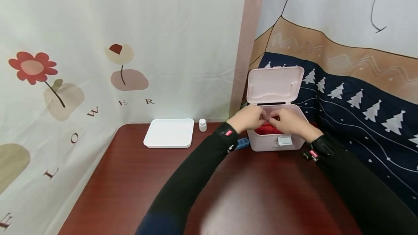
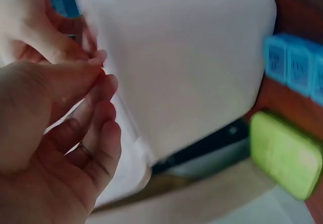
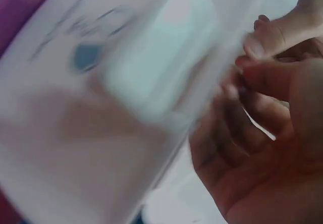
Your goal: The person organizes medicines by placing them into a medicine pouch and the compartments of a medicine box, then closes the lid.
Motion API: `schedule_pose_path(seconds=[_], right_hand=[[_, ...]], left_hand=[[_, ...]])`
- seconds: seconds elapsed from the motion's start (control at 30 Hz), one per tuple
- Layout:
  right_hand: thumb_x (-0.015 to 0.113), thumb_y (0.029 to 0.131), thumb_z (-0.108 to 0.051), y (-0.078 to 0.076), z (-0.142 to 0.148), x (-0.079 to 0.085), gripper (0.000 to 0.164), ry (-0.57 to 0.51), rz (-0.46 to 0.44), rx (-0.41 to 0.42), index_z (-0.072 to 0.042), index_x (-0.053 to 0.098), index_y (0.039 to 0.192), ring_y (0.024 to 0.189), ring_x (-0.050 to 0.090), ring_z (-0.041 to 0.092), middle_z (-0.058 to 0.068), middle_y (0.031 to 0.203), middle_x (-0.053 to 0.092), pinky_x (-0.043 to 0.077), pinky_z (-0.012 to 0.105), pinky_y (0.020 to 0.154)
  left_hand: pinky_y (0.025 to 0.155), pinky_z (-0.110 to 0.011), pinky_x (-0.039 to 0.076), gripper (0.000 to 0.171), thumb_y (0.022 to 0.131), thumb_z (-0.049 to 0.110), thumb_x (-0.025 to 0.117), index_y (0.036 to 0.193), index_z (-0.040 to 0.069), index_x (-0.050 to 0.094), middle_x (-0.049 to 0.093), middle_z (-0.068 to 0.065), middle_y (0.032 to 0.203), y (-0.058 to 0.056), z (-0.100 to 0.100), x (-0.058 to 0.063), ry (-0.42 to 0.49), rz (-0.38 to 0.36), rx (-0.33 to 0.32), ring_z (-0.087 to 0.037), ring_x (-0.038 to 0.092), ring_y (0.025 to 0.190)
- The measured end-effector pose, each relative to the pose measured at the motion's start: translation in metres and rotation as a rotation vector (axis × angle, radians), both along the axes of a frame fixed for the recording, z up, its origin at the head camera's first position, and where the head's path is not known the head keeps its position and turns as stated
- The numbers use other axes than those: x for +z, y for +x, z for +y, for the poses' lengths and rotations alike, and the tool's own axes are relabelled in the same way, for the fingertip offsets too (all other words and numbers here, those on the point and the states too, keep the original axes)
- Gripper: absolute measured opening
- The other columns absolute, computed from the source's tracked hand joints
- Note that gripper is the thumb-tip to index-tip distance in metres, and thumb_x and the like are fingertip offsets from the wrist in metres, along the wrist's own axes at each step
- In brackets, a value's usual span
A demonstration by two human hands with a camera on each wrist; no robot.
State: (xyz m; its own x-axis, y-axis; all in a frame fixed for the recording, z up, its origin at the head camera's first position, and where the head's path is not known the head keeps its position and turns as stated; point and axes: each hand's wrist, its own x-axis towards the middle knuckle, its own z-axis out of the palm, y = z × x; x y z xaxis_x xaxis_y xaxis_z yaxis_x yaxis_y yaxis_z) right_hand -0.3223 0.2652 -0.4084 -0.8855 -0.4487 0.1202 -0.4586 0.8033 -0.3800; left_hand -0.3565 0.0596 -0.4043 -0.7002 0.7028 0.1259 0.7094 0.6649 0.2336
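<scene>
A pale pink box [image 1: 271, 144] stands on the table with its lid [image 1: 275, 84] raised. Inside it lies a crumpled red soft thing [image 1: 267, 129], its exact kind unclear. Over the box opening, my left hand [image 1: 249, 118] and right hand [image 1: 289, 120] meet at the fingertips. In the left wrist view, thumb and forefinger of the left hand [image 2: 60, 118] pinch a bit of red. From the other side, the right hand [image 3: 267, 118] pinches at the same red spot in the right wrist view. Fingers hide most of what they hold.
Left of the box is a blue weekly pill organizer [image 1: 242, 143], with a green case [image 2: 286, 154] near it in the left wrist view. Farther left are a small white bottle [image 1: 203, 125] and a white tray [image 1: 168, 133]. Patterned cloth hangs behind the table.
</scene>
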Motion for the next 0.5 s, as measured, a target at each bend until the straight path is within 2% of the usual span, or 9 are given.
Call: schedule_pose_path(seconds=[0.1,0.23,0.33,0.5], right_hand=[[0.063,0.107,-0.015,0.020,-0.024,0.016,0.021,-0.064,0.033,-0.026,-0.012,0.077,0.092,0.062,0.048,0.012,-0.006,0.067,0.049,0.039,0.028,0.060],[0.063,0.103,-0.014,0.041,-0.063,0.023,0.021,-0.148,0.044,0.001,-0.015,0.075,0.086,0.062,0.050,0.011,-0.007,0.066,0.052,0.040,0.027,0.060],[0.064,0.099,-0.015,0.049,-0.092,0.017,0.021,-0.161,0.035,0.034,-0.017,0.072,0.080,0.064,0.051,0.010,-0.009,0.066,0.054,0.040,0.027,0.061],[0.065,0.098,-0.020,0.048,-0.133,-0.003,0.022,-0.149,-0.053,0.053,-0.020,0.074,0.078,0.067,0.053,0.010,-0.010,0.064,0.057,0.043,0.028,0.066]], left_hand=[[0.070,-0.024,0.047,0.019,0.109,0.025,0.066,0.099,0.018,0.080,0.066,0.006,0.080,0.007,-0.033,0.004,0.100,-0.017,0.007,-0.011,0.060,0.075],[0.083,-0.029,0.057,0.023,0.111,0.028,0.063,0.112,0.017,0.084,0.080,0.004,0.097,0.018,-0.083,0.001,0.158,-0.021,0.093,-0.012,0.072,0.088],[0.090,-0.036,0.061,0.025,0.110,0.029,0.064,0.117,0.016,0.085,0.084,0.001,0.107,0.028,-0.123,-0.005,0.191,-0.034,0.184,-0.016,0.076,0.095],[0.087,-0.041,0.060,0.028,0.109,0.031,0.065,0.120,0.013,0.084,0.083,-0.002,0.102,0.042,-0.186,-0.029,0.286,-0.103,0.342,-0.019,0.074,0.090]])
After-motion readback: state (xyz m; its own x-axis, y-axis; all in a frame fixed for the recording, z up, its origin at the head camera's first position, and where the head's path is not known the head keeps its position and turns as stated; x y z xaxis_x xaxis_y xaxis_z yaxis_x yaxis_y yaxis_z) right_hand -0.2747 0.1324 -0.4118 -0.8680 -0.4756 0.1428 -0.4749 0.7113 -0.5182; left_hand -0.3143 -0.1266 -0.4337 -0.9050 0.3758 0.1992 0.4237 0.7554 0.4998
